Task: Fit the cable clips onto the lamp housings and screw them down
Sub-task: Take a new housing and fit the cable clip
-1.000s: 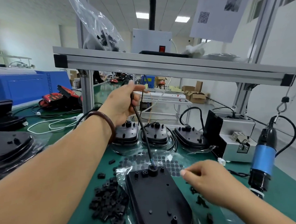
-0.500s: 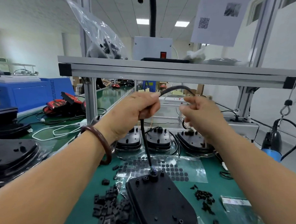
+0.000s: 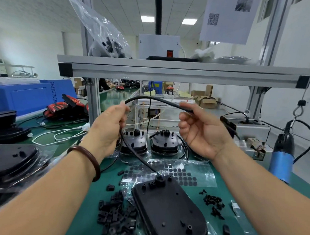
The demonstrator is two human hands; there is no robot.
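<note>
- Right now, you are holding the cable (image 3: 136, 157) up off the counter (image 3: 86, 195). It is rising from the 12 o'clock end of the lamp housing (image 3: 169, 211), which is lying flat in front of you.
- Your left hand (image 3: 109, 127) is gripping the cable at about 10 o'clock from the housing, and its fingers (image 3: 123, 120) are curling closed round the sheath.
- Your right hand (image 3: 202, 133) is pinching the cable near its free end at about 1 o'clock. Thumb and forefinger are pressing together on it, while the other fingers (image 3: 183, 128) are hanging loosely curled, holding nothing else.
- Between your hands the cable is arching in one smooth hump, so I am judging it springy and fairly stiff. It is probably going to straighten when released, so you are better off gripping it low, close to where it enters the housing.
- The housing is looking like light, rigid moulded plastic, and it is sitting on clear film, so it is likely sliding easily. I am suggesting you pin it down by its back or edges.
- The cable clips (image 3: 115, 215) are lying heaped at 9 o'clock of the housing. They are looking small, hard and light, so I am advising a fingertip pinch on the sides.
- The screws (image 3: 213, 203) are lying scattered at 3 o'clock, and the electric screwdriver (image 3: 283, 153) is hanging untouched at about 2 o'clock.
</note>
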